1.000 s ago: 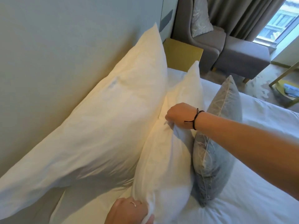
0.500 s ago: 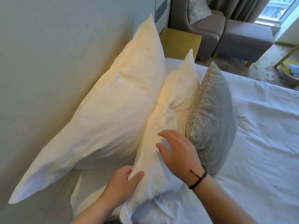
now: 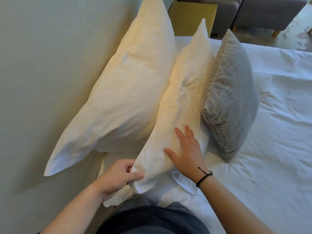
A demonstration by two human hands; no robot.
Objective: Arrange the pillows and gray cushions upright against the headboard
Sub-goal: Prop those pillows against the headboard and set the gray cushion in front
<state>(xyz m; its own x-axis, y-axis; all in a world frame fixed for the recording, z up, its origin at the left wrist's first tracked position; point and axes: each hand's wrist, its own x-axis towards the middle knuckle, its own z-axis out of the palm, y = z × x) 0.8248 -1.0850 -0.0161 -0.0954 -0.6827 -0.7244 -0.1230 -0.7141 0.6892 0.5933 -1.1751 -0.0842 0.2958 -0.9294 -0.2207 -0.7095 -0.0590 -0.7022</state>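
**Both my hands on the front pillow**

My left hand pinches the near bottom corner of the front white pillow. The thumb lies across the top of the fabric and the other fingers curl in behind it, so the corner is folded between them; the grip is closed on the cloth. Below my palm a loose flap of white pillowcase hangs out.

My right hand lies flat on the same pillow's front face, just up from that corner. The fingers are spread wide and straight, pointing up along the pillow, the thumb stretched out to the left. It grips nothing, only rests open-palmed against the fabric. A black cord bracelet sits on that wrist.

The front white pillow stands on its edge, tilted, leaning back against the large white pillow, which itself leans on the pale headboard. The two pillows touch along most of their length.

On the far side of my right hand the gray cushion stands on edge on the white sheet, its patterned face touching the front pillow. My fingertips are near its lower edge but apart from it.

Beyond the pillows' tips a yellow bedside table shows, with a gray armchair further off.
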